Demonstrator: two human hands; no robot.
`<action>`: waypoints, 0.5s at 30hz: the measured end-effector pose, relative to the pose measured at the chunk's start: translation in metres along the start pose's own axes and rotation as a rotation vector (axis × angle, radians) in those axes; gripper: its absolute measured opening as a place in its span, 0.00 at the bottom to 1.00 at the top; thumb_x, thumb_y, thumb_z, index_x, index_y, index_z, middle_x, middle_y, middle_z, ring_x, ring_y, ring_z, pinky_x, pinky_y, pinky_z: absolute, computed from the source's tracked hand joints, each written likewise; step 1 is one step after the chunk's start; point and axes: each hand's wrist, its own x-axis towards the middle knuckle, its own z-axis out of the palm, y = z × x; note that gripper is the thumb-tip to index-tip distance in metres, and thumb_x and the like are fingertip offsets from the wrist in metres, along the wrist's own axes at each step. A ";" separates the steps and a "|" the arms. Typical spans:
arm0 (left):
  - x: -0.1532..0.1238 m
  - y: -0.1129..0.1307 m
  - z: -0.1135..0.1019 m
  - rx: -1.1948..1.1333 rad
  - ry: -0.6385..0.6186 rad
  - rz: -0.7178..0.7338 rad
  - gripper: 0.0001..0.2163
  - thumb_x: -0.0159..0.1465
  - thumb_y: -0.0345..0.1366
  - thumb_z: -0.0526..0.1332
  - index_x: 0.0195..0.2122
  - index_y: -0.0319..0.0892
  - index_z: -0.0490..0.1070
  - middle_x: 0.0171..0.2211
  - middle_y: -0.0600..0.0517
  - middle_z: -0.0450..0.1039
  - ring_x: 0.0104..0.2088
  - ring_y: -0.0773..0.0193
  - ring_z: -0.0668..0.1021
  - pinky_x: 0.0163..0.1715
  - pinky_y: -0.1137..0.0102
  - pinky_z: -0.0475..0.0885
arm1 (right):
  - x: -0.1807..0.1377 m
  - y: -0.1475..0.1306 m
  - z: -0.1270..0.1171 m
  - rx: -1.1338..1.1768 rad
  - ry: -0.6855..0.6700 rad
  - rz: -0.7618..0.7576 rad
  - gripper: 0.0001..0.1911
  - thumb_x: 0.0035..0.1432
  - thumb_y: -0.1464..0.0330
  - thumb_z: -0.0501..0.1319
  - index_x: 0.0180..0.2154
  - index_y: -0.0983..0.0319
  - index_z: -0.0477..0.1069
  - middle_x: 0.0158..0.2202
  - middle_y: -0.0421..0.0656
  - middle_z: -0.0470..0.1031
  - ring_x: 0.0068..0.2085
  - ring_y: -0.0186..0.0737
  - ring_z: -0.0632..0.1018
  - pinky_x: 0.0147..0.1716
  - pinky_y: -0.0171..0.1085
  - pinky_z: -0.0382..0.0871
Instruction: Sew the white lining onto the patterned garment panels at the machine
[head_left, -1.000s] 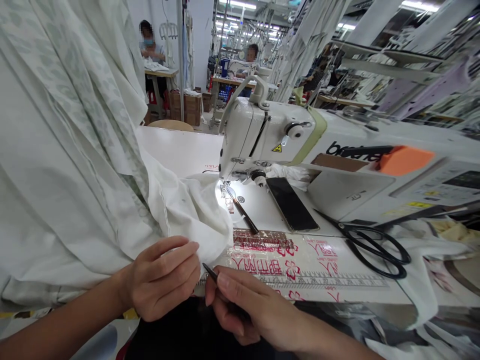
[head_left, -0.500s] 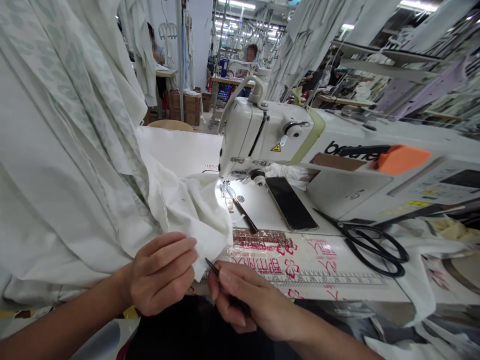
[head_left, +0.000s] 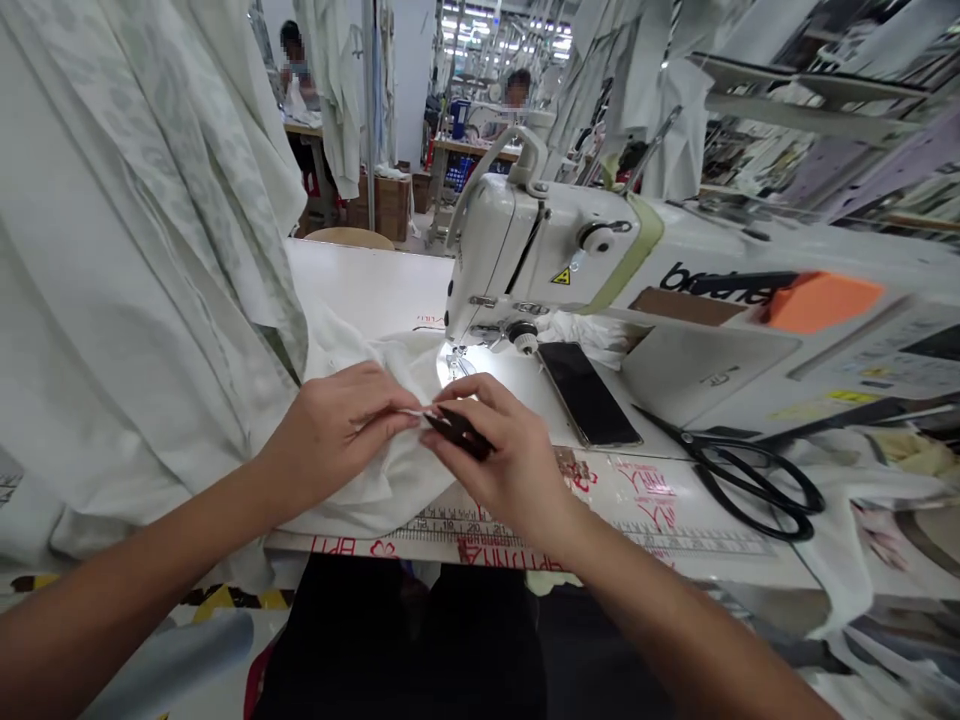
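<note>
My left hand (head_left: 334,430) pinches an edge of white fabric (head_left: 356,500) between thumb and fingers. In my right hand (head_left: 517,455) is a pair of small black thread snips (head_left: 457,430), its tips pointing left at the pinched edge. The two hands nearly meet in front of the needle area of a white sewing machine (head_left: 487,250). The fabric spreads over the table's left side and joins a large hanging pile. My right hand covers part of the machine bed.
A black phone (head_left: 589,392) lies on the machine bed. Right of it rest large black scissors (head_left: 750,480). A printed ruler (head_left: 450,522) runs along the table's front edge. White scraps (head_left: 847,530) hang at the right. Two people sit at machines behind.
Both hands have risen and come together at the fabric edge, the snips now beside my left fingertips. The brown-handled tool by the needle is hidden behind my right hand. The view has shifted slightly.
</note>
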 end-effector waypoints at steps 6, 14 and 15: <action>-0.051 0.011 0.001 0.250 0.262 0.210 0.08 0.55 0.26 0.67 0.33 0.33 0.68 0.32 0.46 0.71 0.37 0.60 0.75 0.37 0.66 0.73 | 0.010 0.013 0.009 0.033 0.029 0.123 0.13 0.55 0.71 0.61 0.23 0.63 0.58 0.21 0.34 0.57 0.24 0.28 0.60 0.23 0.31 0.53; -0.061 0.006 0.012 -0.100 0.039 -0.401 0.07 0.64 0.32 0.57 0.30 0.39 0.72 0.25 0.53 0.73 0.26 0.68 0.74 0.26 0.76 0.70 | 0.006 0.014 0.013 0.127 0.015 0.234 0.16 0.54 0.67 0.61 0.21 0.63 0.57 0.19 0.34 0.53 0.23 0.28 0.56 0.21 0.30 0.50; -0.056 0.006 0.007 -0.227 -0.004 -0.531 0.09 0.64 0.36 0.57 0.29 0.40 0.72 0.24 0.54 0.73 0.24 0.69 0.74 0.22 0.78 0.68 | 0.007 0.015 0.014 0.143 0.013 0.259 0.16 0.54 0.66 0.61 0.21 0.63 0.58 0.19 0.34 0.53 0.23 0.28 0.56 0.21 0.30 0.50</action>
